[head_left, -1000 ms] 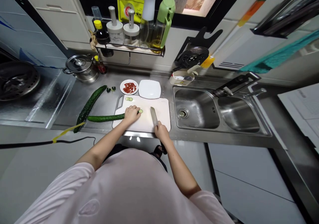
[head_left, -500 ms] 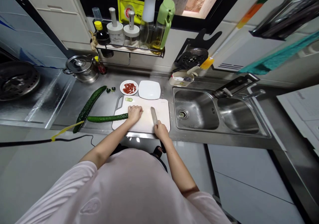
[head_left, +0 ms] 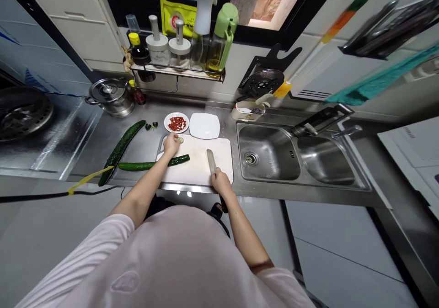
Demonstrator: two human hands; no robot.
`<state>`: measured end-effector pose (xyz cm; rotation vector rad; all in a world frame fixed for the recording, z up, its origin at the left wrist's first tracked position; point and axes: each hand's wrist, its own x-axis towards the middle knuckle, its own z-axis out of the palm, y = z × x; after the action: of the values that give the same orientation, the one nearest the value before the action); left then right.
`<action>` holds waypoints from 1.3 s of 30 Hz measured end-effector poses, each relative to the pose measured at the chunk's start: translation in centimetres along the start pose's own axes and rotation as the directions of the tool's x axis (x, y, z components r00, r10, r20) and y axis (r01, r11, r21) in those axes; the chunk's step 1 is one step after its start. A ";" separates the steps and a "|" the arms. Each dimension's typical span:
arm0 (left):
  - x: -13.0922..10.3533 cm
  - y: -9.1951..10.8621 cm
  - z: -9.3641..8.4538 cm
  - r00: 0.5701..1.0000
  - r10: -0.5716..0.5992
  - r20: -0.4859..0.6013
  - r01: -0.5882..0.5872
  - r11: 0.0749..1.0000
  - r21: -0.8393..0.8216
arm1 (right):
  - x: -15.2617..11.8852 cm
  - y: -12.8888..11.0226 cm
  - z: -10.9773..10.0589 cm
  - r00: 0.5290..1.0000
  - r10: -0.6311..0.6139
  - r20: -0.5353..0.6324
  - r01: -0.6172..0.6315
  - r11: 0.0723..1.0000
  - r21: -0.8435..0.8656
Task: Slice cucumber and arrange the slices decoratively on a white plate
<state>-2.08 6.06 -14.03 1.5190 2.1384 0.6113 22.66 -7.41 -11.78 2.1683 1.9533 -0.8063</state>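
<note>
My right hand (head_left: 221, 181) is wrapped round the handle of a knife (head_left: 211, 161), whose blade lies over the right half of the white cutting board (head_left: 195, 174). At the board's upper left, my left hand (head_left: 172, 144) is at the cucumber slices (head_left: 181, 140), fingers drawn together; what they hold is too small to make out. A cucumber (head_left: 180, 160) stretches from the counter onto the board, passing under my left forearm. To the left, a second cucumber (head_left: 121, 149) lies on the counter near small dark green end pieces (head_left: 148, 126).
Behind the board stand a plate of chopped red pieces (head_left: 177, 123) and a white plate (head_left: 205, 126). A double sink (head_left: 269, 152) is on the right. A lidded steel pot (head_left: 111, 98) stands back left, and a bottle shelf (head_left: 178, 71) hangs on the wall.
My left hand has let go of the near cucumber and moved up and left to the slices. The cucumber's right end is now uncovered. My right hand and the knife have hardly moved.
</note>
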 end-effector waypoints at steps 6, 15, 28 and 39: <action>0.3 0.5 -0.2 1.000 0.024 -0.004 -0.023 0.997 0.074 | 0.0 -0.1 -0.1 1.000 0.008 0.010 -0.008 1.000 0.009; 0.3 0.0 0.3 0.992 0.117 -0.036 -0.106 0.969 0.224 | 0.1 0.1 0.2 1.000 -0.010 -0.009 0.010 1.000 0.007; 0.2 -0.2 0.0 0.998 0.059 -0.025 -0.053 0.982 0.180 | 0.2 0.1 0.1 1.000 -0.013 -0.005 0.013 1.000 0.006; -4.4 -1.4 -1.9 0.958 0.288 0.016 -0.288 0.955 0.070 | 0.5 0.2 0.1 0.999 -0.046 0.005 0.046 0.999 0.000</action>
<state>-2.94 1.28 -12.87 1.8889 1.9678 0.6307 22.82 -7.08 -12.13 2.1268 2.0082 -0.8175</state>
